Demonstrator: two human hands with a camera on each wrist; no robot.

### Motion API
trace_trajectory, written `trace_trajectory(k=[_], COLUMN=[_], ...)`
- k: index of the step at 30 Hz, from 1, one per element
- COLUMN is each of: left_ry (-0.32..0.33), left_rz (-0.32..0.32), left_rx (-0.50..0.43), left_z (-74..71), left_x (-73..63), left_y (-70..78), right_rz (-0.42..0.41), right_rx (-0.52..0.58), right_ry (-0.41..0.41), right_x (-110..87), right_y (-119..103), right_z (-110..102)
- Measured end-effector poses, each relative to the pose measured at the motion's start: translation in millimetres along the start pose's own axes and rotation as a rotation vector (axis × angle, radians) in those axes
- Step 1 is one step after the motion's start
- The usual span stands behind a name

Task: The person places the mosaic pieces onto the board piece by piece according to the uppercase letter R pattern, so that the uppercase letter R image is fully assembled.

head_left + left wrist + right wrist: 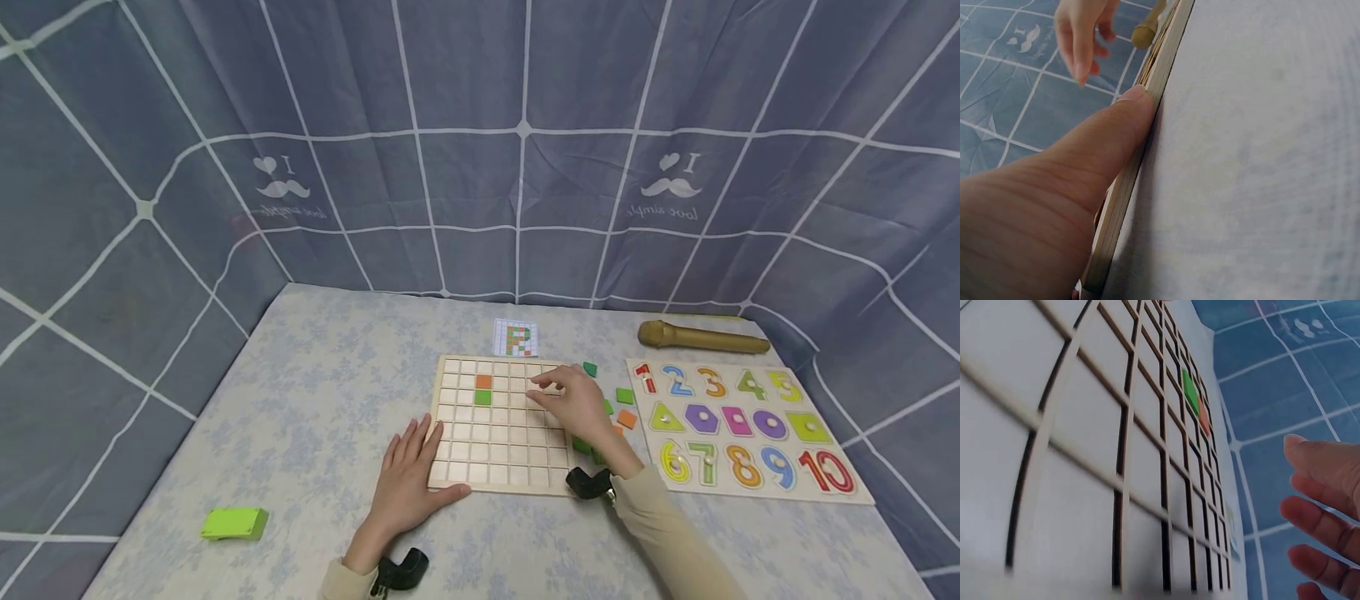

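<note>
A wooden grid board [498, 454] lies on the table with an orange square tile [483, 381] and, directly below it, a green square tile [483, 397] in its cells. At the board's lower left corner rests my left hand [408, 479], fingers straight along the left side and thumb on the near edge. Above the board's right part hovers my right hand [573, 404]; in the right wrist view its bent fingers [1316, 515] and thumb stand apart with nothing between them. Behind the board lies a card [516, 337] printed with a coloured letter R.
Loose green and orange tiles [625, 396] lie right of the board, some hidden by my right hand. A number and shape puzzle [757, 487] sits farther right, with a brown microphone-like stick [701, 337] behind it. At the left front is a bright green block [234, 523].
</note>
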State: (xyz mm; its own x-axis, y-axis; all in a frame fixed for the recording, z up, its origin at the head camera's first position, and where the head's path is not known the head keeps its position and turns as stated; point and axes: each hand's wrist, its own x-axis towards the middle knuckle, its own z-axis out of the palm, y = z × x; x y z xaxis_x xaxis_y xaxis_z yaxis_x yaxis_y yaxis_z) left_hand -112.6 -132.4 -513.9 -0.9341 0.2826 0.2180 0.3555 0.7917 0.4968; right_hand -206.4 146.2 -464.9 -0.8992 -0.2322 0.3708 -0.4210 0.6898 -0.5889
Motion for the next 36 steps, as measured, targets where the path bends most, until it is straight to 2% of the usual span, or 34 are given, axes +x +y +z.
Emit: trace_trajectory(k=[7, 15, 25, 32, 36], left_ry=[0.011, 0.010, 0.017, 0.001, 0.006], left_rz=[0.009, 0.012, 0.026, 0.014, 0.018], left_rx=[-0.008, -0.014, -0.006, -0.007, -0.005], left_z=[0.0, 0.6, 1.4, 0.9, 0.7], left_x=[-0.2, 1.0, 0.3, 0.4, 0.1], left_y=[-1.3, -1.2, -2.0, -1.1, -0.2], right_rz=[0.041, 0.149, 0.199, 0.250, 0.249], right_rx=[-0.035, -0.036, -0.084, -0.091, -0.107], right_ry=[0.039, 0.041, -0.064, -0.148, -0.178], right_x=[-13.8, -30.9, -44.3, -48.8, -49.6], right_y=[15.9, 29.9, 47.7, 52.6, 53.4], right_z=[-26.5, -46.4, -54.4, -56.5, -57.2])
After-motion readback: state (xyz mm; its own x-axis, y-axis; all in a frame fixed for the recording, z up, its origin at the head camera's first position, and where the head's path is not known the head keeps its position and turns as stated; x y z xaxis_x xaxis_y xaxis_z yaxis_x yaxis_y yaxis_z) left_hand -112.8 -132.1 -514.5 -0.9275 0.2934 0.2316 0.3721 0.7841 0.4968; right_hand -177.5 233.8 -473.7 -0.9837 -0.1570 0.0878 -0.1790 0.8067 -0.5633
